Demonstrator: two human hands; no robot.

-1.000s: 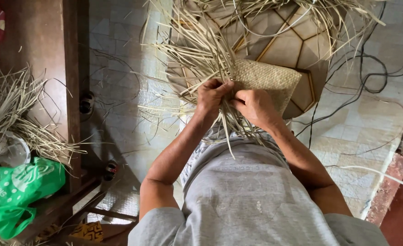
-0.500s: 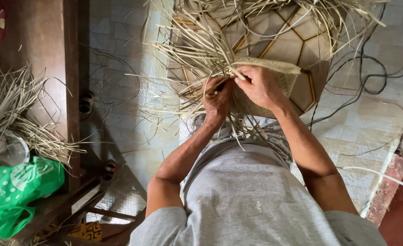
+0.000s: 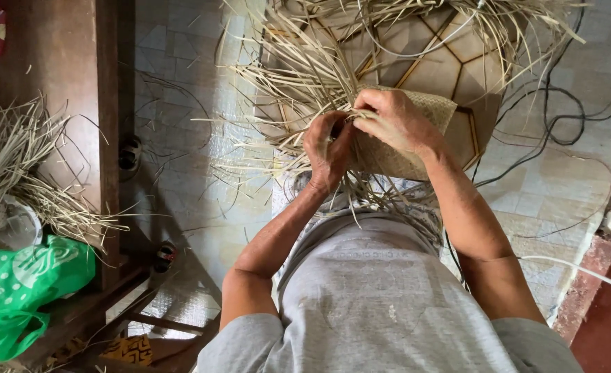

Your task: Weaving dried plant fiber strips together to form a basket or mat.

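**Woven straw piece held at its working edge, loose strands trailing**

A half-woven straw mat (image 3: 416, 138) is held up in front of the body, above the lap and over a low hexagon-patterned stool (image 3: 457, 55); its finished part lies to the right, and long loose strands (image 3: 298, 83) fan out to the left and upward. The left hand (image 3: 327, 148) is curled narrowly, fingers pinched on strands at the woven edge; the right hand (image 3: 395, 124) is closed over the mat's top edge, thumb beneath. The piece is judged light, thin and pliable; the woven area is expected to bend without cracking, whereas single dry strands are likely to split or kink if folded sharply. A firm hold is best taken on the dense woven part, close to the last crossing; the free ends are too slippery and loose to carry it. A bundle of spare straw (image 3: 22, 166) and a green plastic bag (image 3: 29, 283) lie on a wooden bench (image 3: 63, 83) to the left; dark cables (image 3: 561, 124) cross the tiled floor (image 3: 181, 138).
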